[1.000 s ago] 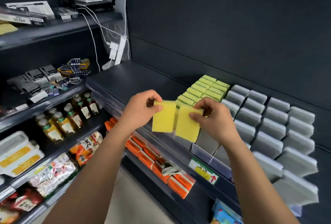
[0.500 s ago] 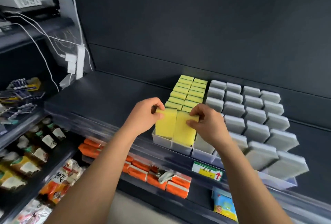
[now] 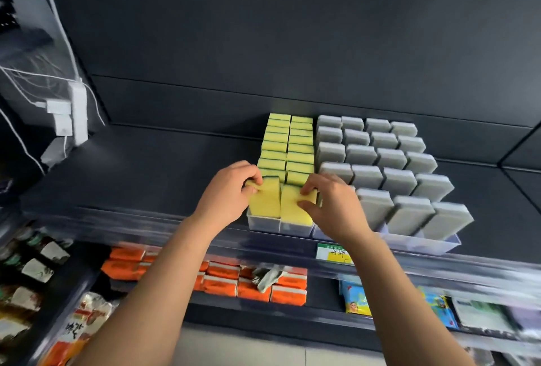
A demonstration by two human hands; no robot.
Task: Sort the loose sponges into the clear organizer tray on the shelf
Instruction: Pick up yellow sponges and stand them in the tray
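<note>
Both hands are reaching lower and deeper over the shelf (image 3: pixel 152 166) than half a second ago, and the two sponges they are carrying, then hanging above the tray (image 3: pixel 409 244), are now dipping into its front.

The left hand (image 3: pixel 229 194) is pinching the left sponge (image 3: pixel 265 203) at its top corner, fingers (image 3: pixel 254 176) curling over the edge and thumb pressing the near face. The right hand (image 3: pixel 335 207) is gripping the right sponge (image 3: pixel 292 210) the same way, fingers (image 3: pixel 311 187) hooking over its top. Both sponges are standing upright, side by side and touching, each entering its own front compartment, directly ahead of two rows of yellow sponges (image 3: pixel 288 143) already standing on edge.

Grey sponges (image 3: pixel 380 157) are leaning back in the compartments to the right, and the right hand is covering part of the nearest ones. A price label (image 3: pixel 332 253) is showing below the tray, partly behind the right wrist. Orange packs (image 3: pixel 254 282) are lying on the shelf beneath, between the forearms, with blue packets (image 3: pixel 355 298) further right. White plugs (image 3: pixel 63 115) and cables are hanging at the far left.

Motion is blurring the lower left, so the bottles (image 3: pixel 35 264) there are hard to make out. The tray's front wall is blurring the sponges' lower edges, so I cannot tell whether they are touching the bottom.
</note>
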